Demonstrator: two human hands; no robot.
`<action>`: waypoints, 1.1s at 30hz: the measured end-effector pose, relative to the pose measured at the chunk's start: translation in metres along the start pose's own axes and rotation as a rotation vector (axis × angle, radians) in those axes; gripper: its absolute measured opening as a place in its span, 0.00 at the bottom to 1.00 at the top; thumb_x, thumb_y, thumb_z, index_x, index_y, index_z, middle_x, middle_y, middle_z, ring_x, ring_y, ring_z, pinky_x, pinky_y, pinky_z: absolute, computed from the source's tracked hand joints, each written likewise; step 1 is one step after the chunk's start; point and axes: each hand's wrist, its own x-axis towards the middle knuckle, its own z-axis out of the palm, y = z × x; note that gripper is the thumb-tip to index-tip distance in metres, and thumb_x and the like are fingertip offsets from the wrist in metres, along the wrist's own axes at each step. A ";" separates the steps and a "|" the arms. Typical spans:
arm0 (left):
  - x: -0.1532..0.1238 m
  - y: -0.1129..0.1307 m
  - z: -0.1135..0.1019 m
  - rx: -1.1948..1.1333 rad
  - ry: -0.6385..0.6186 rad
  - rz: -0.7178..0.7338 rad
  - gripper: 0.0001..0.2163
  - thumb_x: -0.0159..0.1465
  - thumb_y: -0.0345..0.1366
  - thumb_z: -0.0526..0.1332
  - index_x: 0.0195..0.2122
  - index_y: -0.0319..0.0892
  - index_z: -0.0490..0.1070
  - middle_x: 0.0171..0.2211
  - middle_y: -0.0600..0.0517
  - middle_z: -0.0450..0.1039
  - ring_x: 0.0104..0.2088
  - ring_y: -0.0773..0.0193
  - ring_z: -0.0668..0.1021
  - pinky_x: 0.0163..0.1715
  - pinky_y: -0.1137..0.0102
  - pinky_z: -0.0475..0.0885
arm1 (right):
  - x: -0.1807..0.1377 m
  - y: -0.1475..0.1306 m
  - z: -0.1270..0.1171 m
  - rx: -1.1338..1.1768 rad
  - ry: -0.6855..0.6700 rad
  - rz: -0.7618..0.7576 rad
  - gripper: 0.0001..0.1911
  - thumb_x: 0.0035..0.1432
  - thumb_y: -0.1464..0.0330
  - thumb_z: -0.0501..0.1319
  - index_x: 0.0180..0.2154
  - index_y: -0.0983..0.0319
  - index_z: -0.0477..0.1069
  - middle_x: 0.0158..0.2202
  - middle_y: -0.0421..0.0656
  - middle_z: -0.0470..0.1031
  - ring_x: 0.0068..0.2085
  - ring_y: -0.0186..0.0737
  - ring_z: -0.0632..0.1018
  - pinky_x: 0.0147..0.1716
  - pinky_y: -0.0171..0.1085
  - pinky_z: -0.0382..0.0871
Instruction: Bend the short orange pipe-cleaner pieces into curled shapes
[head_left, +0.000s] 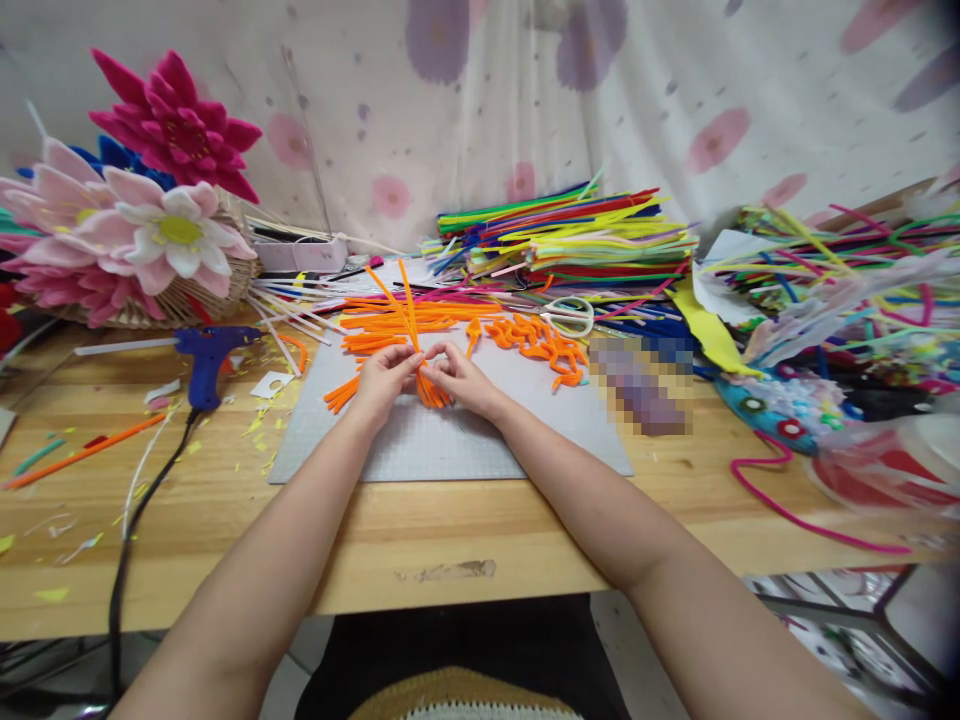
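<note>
Over the grey cutting mat (480,445), my left hand (388,378) pinches orange pipe cleaners (407,303), whose ends stick up above the fingers. My right hand (463,380) meets it from the other side, thumb and finger closed at the same pipe cleaners; its exact grip is partly hidden. Right below the fingers, several orange pipe cleaner ends (433,392) fan out, and I cannot tell whether they belong to the held ones. Straight orange pipe cleaners (420,318) lie behind my left hand. To the right are wavy bent orange pieces (536,342) and a small looped orange piece (473,333).
A blue glue gun (210,360) with a black cord lies at left, near plush flowers (176,225) in a basket. White-handled scissors (571,316) rest behind the mat. Bundles of coloured pipe cleaners (592,240) are stacked at the back. A clear tub (892,465) stands at right.
</note>
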 end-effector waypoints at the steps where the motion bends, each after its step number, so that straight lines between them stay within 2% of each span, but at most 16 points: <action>1: 0.001 0.000 0.000 -0.023 0.012 0.001 0.19 0.35 0.39 0.72 0.27 0.37 0.70 0.26 0.55 0.71 0.25 0.70 0.73 0.25 0.73 0.70 | 0.001 -0.001 0.001 0.017 0.057 -0.006 0.13 0.53 0.59 0.57 0.35 0.60 0.56 0.19 0.30 0.60 0.17 0.25 0.61 0.16 0.27 0.53; 4: 0.002 -0.001 0.001 -0.052 0.012 0.009 0.18 0.35 0.37 0.72 0.26 0.38 0.69 0.25 0.54 0.71 0.25 0.70 0.73 0.26 0.73 0.70 | 0.004 -0.002 0.003 0.046 0.135 0.014 0.13 0.53 0.58 0.56 0.31 0.61 0.59 0.23 0.33 0.61 0.20 0.24 0.62 0.18 0.27 0.55; 8: 0.002 -0.003 0.000 -0.004 -0.013 0.039 0.19 0.37 0.36 0.71 0.31 0.38 0.70 0.25 0.55 0.71 0.24 0.70 0.73 0.24 0.75 0.68 | 0.005 0.000 -0.002 0.085 0.036 0.079 0.15 0.47 0.58 0.61 0.30 0.62 0.60 0.22 0.34 0.64 0.22 0.26 0.65 0.20 0.28 0.56; 13: 0.004 -0.005 -0.001 0.041 -0.048 0.040 0.21 0.38 0.36 0.70 0.34 0.38 0.69 0.26 0.54 0.72 0.23 0.70 0.74 0.23 0.75 0.67 | 0.003 -0.002 -0.008 0.104 -0.003 0.109 0.16 0.43 0.62 0.64 0.30 0.63 0.61 0.20 0.32 0.63 0.21 0.26 0.64 0.19 0.28 0.55; 21: 0.008 -0.005 -0.004 0.069 -0.030 0.018 0.20 0.37 0.35 0.70 0.32 0.38 0.69 0.26 0.54 0.72 0.24 0.69 0.74 0.24 0.73 0.68 | 0.005 -0.006 -0.011 0.149 0.156 0.076 0.11 0.45 0.67 0.61 0.31 0.62 0.61 0.19 0.32 0.60 0.18 0.25 0.59 0.16 0.28 0.51; 25: 0.006 -0.002 -0.002 0.071 -0.096 0.012 0.20 0.37 0.32 0.70 0.32 0.37 0.67 0.27 0.53 0.72 0.25 0.68 0.75 0.26 0.72 0.71 | 0.005 -0.006 -0.012 0.132 0.078 0.081 0.14 0.44 0.64 0.62 0.31 0.62 0.61 0.22 0.34 0.63 0.19 0.26 0.63 0.16 0.28 0.54; 28: 0.005 -0.001 0.000 0.091 -0.067 0.007 0.18 0.38 0.32 0.69 0.30 0.38 0.65 0.25 0.54 0.71 0.24 0.68 0.74 0.24 0.72 0.71 | 0.005 -0.005 -0.011 0.102 0.030 0.072 0.16 0.43 0.62 0.63 0.32 0.62 0.61 0.23 0.35 0.64 0.21 0.27 0.65 0.17 0.29 0.56; 33: 0.006 -0.005 0.002 0.140 -0.049 0.044 0.18 0.38 0.31 0.68 0.29 0.39 0.63 0.24 0.57 0.68 0.21 0.71 0.72 0.19 0.76 0.67 | 0.005 -0.002 -0.011 0.072 0.034 0.047 0.17 0.42 0.63 0.64 0.31 0.62 0.59 0.23 0.33 0.62 0.22 0.26 0.64 0.19 0.29 0.56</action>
